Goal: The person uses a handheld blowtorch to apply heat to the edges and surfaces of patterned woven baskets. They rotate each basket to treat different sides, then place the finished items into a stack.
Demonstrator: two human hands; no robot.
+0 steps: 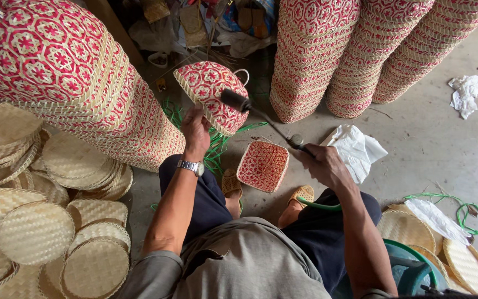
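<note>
Left hand (196,128) holds a basket (212,95) up, right hand (321,163) grips a torch (261,117) whose nozzle touches it, another basket (263,165) lies below, many stacks (327,55) stand finished behind.

A basket-weaving workshop is shown, with work done low down on the bare concrete floor (432,138). Tall stacks of red-and-natural woven baskets (67,77) are piled at the left, and more such stacks (355,50) are leaned together at the upper right. Plain round woven lids (34,232) are heaped at the lower left, and a few more (466,266) are laid at the lower right. Green plastic strips (217,147) and crumpled white plastic bags (358,147) are scattered over the floor among the wares.
</note>
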